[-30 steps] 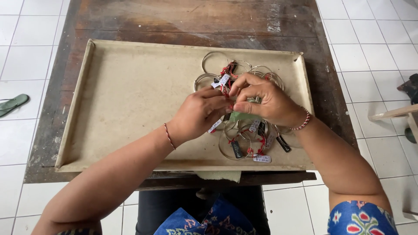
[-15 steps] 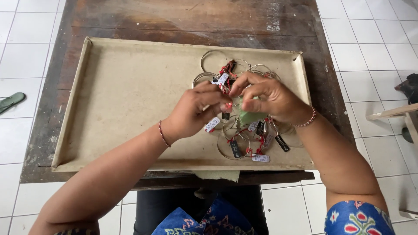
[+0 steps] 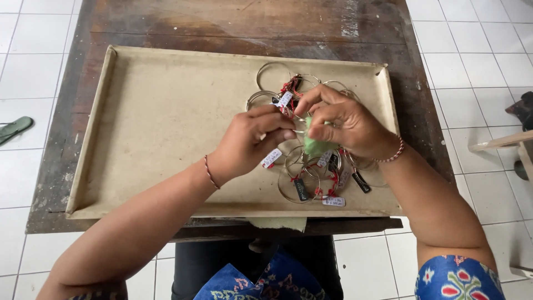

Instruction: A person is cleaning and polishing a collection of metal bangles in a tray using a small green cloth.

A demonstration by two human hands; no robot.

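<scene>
**Two hands rub a silver bangle with a green cloth above a tray of tagged bangles**

A white tiled floor point(image 3: 33, 61) surrounds a dark, worn wooden desk point(image 3: 233, 22), its top scuffed and blotched. On the desk lies a wide, shallow beige tray point(image 3: 161, 128) with raised edges; its left half is bare, and its near edge reaches almost to the desk's front edge. At the far left a green sandal point(image 3: 14, 128) lies on the tiles, and part of a pale wooden piece of furniture point(image 3: 499, 141) shows at the right.

In the tray's right half sits a heap of thin silver bangles point(image 3: 302, 178), overlapping, with red thread and small white and black tags tied on. Above the heap the left hand point(image 3: 250, 141) has its grip closed on one thin bangle point(image 3: 298, 132), pinched at the fingertips. The right hand point(image 3: 347, 125) holds a small green cloth point(image 3: 313, 145) pressed against that same bangle, grip closed around the fabric. Another scrap of pale cloth point(image 3: 277, 223) hangs under the tray's near edge.

The risks, as I judge them: the bangle is thin and held only by fingertips, so a firm rub could twist it loose and drop it into the heap, where the threads and tags could snag it. The cloth could likewise catch on a red thread.
</scene>
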